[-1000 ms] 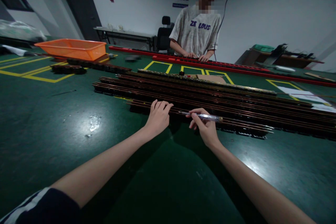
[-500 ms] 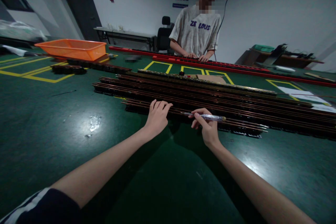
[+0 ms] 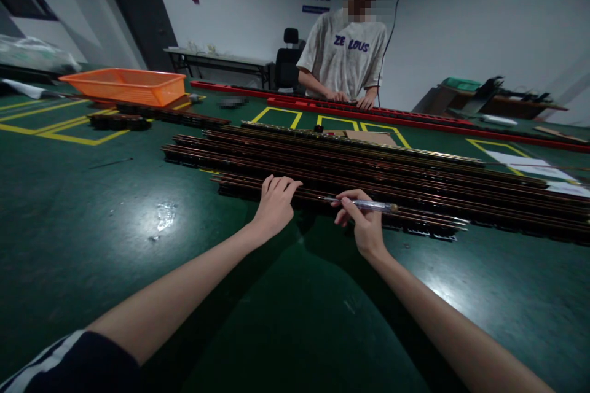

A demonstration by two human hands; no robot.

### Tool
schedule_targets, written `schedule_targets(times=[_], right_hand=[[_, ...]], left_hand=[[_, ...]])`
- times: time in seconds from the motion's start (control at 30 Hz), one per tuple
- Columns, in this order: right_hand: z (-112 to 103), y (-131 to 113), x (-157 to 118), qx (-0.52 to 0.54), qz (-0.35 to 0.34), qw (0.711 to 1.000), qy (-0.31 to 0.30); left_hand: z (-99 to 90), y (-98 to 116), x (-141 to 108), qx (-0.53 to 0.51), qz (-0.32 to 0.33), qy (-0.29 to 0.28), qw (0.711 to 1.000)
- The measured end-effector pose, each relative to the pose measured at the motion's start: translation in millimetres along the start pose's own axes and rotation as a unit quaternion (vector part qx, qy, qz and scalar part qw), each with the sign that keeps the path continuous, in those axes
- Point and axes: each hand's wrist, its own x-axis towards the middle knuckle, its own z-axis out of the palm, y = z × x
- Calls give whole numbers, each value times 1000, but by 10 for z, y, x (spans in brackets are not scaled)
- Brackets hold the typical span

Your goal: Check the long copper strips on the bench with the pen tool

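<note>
A long dark strip with copper-coloured rods (image 3: 318,198) lies nearest to me across the green table. My left hand (image 3: 275,206) has its fingers bent over this strip near its middle; its thumb is hidden. In my right hand (image 3: 364,218) is a slim screwdriver (image 3: 375,206) with a clear handle, pinched between thumb and fingers. Its thin shaft points left along the strip, toward my left hand. Whether the tip touches the rods I cannot tell. Behind, several similar dark strips (image 3: 415,181) lie side by side.
Across the table a person (image 3: 345,55) has both hands on a long red rail (image 3: 415,120). An orange basket (image 3: 157,95) stands at the back left, near shorter dark strips (image 3: 175,115). A thin dark rod (image 3: 110,163) lies at left; white paper (image 3: 520,164) lies at right.
My hands and the screwdriver stay nearly in place, with only a tiny shift of the whole view. Across the table, the other person's hand has moved slightly right along the red rail.
</note>
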Motion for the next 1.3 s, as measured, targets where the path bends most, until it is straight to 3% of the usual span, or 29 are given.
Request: schedule_targets(times=[1.3], right_hand=[[3,-15,-9,-10,-2,1000,-1]], left_hand=[[-46,64,-2,-6,-1,-5,1000]])
